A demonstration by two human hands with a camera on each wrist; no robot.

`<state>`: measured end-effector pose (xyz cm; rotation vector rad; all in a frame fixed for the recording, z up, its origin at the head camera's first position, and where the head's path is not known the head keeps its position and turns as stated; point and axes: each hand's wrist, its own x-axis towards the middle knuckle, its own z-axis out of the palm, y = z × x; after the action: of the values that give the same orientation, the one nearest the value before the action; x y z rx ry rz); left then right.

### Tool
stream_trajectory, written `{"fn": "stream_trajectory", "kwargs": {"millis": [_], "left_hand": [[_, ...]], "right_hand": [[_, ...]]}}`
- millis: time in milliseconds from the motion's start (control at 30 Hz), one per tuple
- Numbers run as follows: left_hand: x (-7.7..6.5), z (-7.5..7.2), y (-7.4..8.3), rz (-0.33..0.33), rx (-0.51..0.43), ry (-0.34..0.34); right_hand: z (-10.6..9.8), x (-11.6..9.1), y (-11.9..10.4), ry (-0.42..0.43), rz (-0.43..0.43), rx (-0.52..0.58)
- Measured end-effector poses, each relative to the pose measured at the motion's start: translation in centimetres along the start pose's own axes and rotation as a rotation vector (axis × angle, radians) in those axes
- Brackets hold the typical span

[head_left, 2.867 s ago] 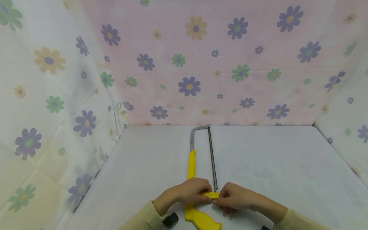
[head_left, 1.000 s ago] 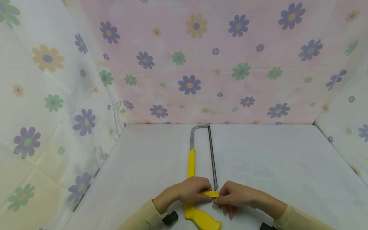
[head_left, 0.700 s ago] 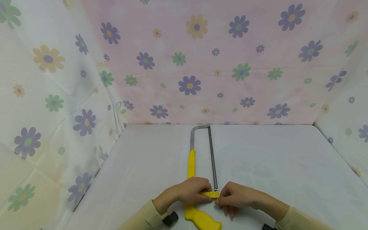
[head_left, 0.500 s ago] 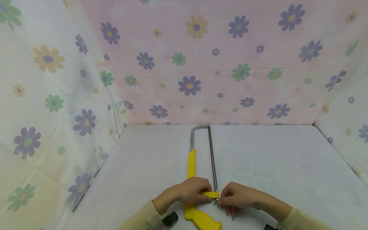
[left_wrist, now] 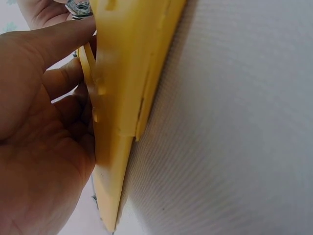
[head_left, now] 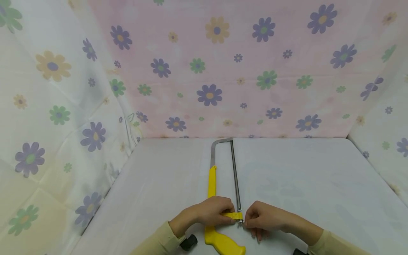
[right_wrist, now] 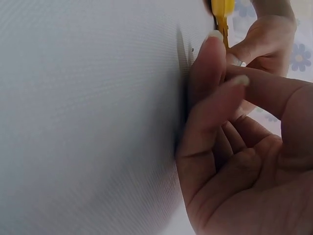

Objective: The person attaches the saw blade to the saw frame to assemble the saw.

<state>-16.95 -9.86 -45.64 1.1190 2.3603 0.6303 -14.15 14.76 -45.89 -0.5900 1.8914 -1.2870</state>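
Note:
A hacksaw with a yellow frame lies flat on the white table, its handle toward me. Its grey blade runs along the right side into a yellow blade mount. My left hand lies across the frame and grips this mount between thumb and fingers. In the left wrist view, its thumb and fingers close around the yellow mount. A metal wing nut shows at the mount's near end. My right hand has curled fingers, fingertips right at the nut's right edge; I cannot tell whether they pinch it.
Pink flowered cloth rises behind the table, and pale flowered cloth hangs on both sides. A black wrist mount sits under my left wrist, close to the saw handle.
My right hand has shifted slightly right, so the wing nut that its fingertips covered now shows. The left hand and the hacksaw have stayed in place.

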Motion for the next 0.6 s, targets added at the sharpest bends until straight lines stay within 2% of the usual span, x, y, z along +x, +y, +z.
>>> {"fn": "stream_trajectory", "kwargs": {"millis": [133, 333, 600], "left_hand": [[-0.08, -0.03, 0.03, 0.001, 0.0, -0.002], [0.04, 0.04, -0.13, 0.007, 0.002, -0.005], [0.04, 0.06, -0.22, 0.006, 0.004, -0.001]], "right_hand": [[0.01, 0.3, 0.36, -0.04, -0.028, 0.019], [0.16, 0.51, 0.24, -0.092, -0.021, 0.06], [0.4, 0.83, -0.03, -0.052, 0.037, 0.022]]}}
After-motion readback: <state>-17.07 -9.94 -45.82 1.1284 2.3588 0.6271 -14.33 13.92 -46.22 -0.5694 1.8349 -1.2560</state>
